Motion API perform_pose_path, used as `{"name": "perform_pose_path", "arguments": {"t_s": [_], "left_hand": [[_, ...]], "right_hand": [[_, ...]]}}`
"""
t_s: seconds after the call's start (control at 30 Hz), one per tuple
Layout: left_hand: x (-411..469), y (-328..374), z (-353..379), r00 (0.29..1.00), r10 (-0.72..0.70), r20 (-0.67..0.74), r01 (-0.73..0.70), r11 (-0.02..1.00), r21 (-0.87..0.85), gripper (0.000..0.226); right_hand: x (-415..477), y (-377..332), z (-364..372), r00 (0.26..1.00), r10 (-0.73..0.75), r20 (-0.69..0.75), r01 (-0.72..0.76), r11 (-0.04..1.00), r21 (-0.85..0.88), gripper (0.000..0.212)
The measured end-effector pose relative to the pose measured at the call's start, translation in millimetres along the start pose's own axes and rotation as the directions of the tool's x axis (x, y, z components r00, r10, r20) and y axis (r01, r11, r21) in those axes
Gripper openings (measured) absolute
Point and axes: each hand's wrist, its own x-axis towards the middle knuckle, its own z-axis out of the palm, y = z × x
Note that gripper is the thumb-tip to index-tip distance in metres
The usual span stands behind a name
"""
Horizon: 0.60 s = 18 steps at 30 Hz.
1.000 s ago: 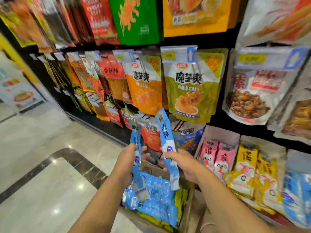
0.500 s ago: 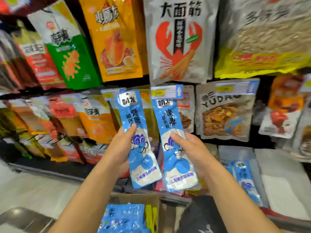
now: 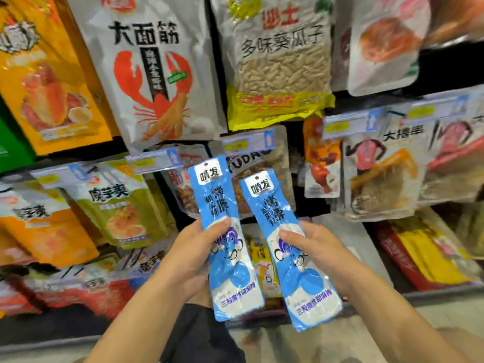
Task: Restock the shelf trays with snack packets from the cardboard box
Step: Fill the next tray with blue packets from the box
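Observation:
I hold two long blue snack packets upright in front of the shelf. My left hand (image 3: pixel 192 254) grips the left blue packet (image 3: pixel 225 271) at its middle, thumb across the front. My right hand (image 3: pixel 318 251) grips the right blue packet (image 3: pixel 301 284) the same way, slightly lower and tilted right. The packets are side by side, a small gap between them. The cardboard box is out of view. Shelf trays (image 3: pixel 408 260) with yellow and red packets lie low on the right, behind my right forearm.
Large hanging bags fill the wall: a lobster-print bag (image 3: pixel 154 74), a seed bag (image 3: pixel 280 64), orange and green pouches (image 3: pixel 115 205) at left. Blue price tags (image 3: pixel 154 161) stick out on peg hooks. The pale floor (image 3: pixel 288 341) shows at the bottom.
The view has swung up and right, from the box to the shelf. Both hands lifted the blue packets out of the box and hold them upright; the box has left view.

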Motion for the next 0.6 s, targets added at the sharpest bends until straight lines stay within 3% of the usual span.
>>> {"name": "perform_pose_path", "arguments": {"t_s": [0.33,0.6], "left_hand": [[45,-75,31,0.979,-0.205,0.013,0.203,0.977,0.068,0.018],[113,-135,59,0.910,-0.414,0.020,0.405,0.899,0.167,0.024]], "right_hand": [[7,42,-78,0.962,0.226,-0.155,-0.228,0.974,0.003,0.019],[39,68,-142,0.835,0.441,-0.330,-0.498,0.860,-0.110,0.019]]}}
